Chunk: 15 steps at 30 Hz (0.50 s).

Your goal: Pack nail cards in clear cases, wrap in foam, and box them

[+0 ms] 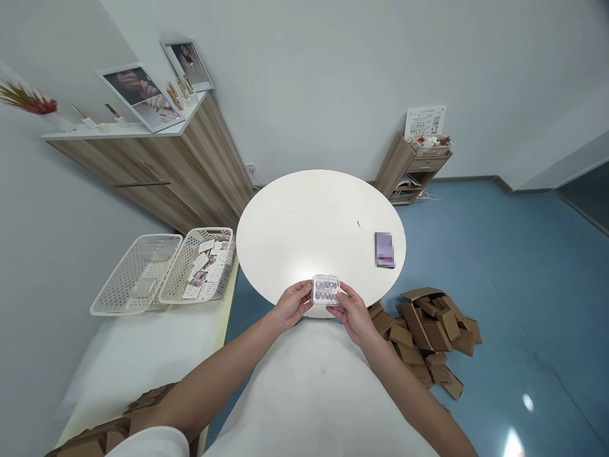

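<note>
A small clear plastic case of press-on nails [326, 290] is held up over the near edge of the white oval table [304, 216]. Several shiny purple and pinkish nails show in two rows inside it. My left hand [292, 305] grips the case by its left edge, thumb and fingers closed. My right hand [351, 310] has hold of its lower right corner, with the thumb on the front. A purple packet or stack of cards [384, 249], partly pixelated, lies on the table's right side.
On the left side table stand a white basket with cards [164, 289] and another white basket [102, 298] with clear plastic cases. Cardboard boxes [428, 327] are heaped on the floor at right. A wooden cabinet [204, 158] and a small shelf unit [397, 162] stand behind.
</note>
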Tool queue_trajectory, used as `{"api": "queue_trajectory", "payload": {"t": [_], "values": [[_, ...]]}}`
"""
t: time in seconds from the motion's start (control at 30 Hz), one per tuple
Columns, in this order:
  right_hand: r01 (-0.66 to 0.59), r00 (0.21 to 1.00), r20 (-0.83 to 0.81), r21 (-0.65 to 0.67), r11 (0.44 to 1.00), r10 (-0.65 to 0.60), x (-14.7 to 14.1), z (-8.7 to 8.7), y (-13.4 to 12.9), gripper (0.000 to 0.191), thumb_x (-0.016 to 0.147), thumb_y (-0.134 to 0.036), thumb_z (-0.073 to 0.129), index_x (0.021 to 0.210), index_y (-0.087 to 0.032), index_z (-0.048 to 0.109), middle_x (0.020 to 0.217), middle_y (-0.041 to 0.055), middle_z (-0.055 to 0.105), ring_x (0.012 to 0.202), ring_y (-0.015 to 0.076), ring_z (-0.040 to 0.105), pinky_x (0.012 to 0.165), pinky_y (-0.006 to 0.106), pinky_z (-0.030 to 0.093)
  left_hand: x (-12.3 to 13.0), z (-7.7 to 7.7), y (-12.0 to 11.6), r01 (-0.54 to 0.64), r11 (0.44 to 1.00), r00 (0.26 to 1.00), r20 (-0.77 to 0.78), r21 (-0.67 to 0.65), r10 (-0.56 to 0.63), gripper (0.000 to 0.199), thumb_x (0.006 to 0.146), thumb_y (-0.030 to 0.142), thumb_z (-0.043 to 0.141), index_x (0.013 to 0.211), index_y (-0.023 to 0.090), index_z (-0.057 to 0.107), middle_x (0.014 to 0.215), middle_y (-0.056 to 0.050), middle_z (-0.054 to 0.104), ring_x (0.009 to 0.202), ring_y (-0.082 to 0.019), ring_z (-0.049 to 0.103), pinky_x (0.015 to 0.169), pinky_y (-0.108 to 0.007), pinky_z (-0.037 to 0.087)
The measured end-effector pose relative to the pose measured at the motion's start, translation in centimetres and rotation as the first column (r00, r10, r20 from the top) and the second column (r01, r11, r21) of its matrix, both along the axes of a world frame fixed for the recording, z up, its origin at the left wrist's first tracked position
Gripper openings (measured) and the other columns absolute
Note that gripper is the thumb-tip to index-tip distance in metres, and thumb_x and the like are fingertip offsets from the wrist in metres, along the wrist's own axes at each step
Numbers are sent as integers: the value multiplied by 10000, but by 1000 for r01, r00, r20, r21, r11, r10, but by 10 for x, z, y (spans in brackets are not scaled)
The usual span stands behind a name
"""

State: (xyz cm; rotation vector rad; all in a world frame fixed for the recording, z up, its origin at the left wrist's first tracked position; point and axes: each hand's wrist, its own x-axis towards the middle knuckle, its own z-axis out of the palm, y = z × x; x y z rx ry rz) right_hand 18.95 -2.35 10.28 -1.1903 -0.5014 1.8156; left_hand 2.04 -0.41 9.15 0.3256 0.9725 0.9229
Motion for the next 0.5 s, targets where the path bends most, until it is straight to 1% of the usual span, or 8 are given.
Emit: {"api": "queue_trajectory", "payload": {"t": [0.07, 0.17, 0.27, 0.3, 0.37, 0.43, 0.5], "values": [[-11, 1000, 6, 6, 1000, 11, 8, -2, 1, 473, 650, -326, 661, 1102, -276, 530, 978, 27, 605, 865, 166, 583, 754, 351, 497, 8, 2, 0, -5, 1000, 1000, -14, 20, 6, 252, 680, 304, 675, 889, 172, 629, 852, -42, 629, 728, -99, 566, 692, -223, 440], [-9, 1000, 30, 13, 1000, 8, 19, -6, 1, 468, 631, -315, 677, 1082, -293, 556, 954, 10, 568, 873, 151, 554, 759, 331, 493, 19, 7, -2, 9, 996, 997, -76, 93, -2, 305, 673, 328, 676, 932, 177, 620, 934, -59, 626, 793, -124, 569, 721, -246, 432], [19, 998, 65, 26, 999, -20, 27, -10, 3, 473, 610, -313, 691, 1067, -298, 573, 921, 4, 547, 858, 146, 542, 741, 310, 490, 29, 11, -7, 64, 983, 967, -253, 170, -19, 402, 648, 340, 692, 1010, 197, 594, 1040, -76, 607, 873, -156, 561, 728, -255, 415], [28, 997, 73, 34, 999, -31, 30, -11, 4, 479, 604, -316, 694, 1068, -296, 575, 915, 5, 544, 854, 147, 539, 733, 305, 489, 32, 11, -8, 83, 980, 947, -319, 179, -22, 444, 640, 345, 697, 1043, 203, 578, 1034, -78, 612, 875, -161, 561, 723, -256, 411], [34, 996, 80, 45, 998, -38, 34, -13, 6, 497, 598, -324, 695, 1079, -292, 572, 915, 9, 541, 844, 146, 537, 718, 296, 486, 36, 10, -12, 126, 976, 910, -412, 175, -44, 510, 636, 364, 695, 1096, 199, 546, 946, -78, 642, 839, -167, 569, 713, -264, 409], [23, 996, 89, 48, 999, -27, 38, -14, 8, 515, 595, -327, 695, 1092, -291, 567, 920, 10, 535, 829, 140, 534, 703, 284, 482, 40, 8, -14, 176, 971, 889, -449, 165, -85, 513, 646, 388, 679, 1093, 175, 544, 834, -72, 658, 780, -169, 577, 712, -277, 412], [6, 994, 107, 47, 999, -11, 40, -14, 10, 524, 595, -325, 694, 1102, -292, 561, 923, 9, 527, 814, 132, 531, 690, 271, 476, 42, 5, -15, 207, 964, 875, -472, 166, -106, 470, 656, 401, 666, 1044, 155, 570, 770, -62, 654, 731, -164, 576, 703, -279, 412]]}}
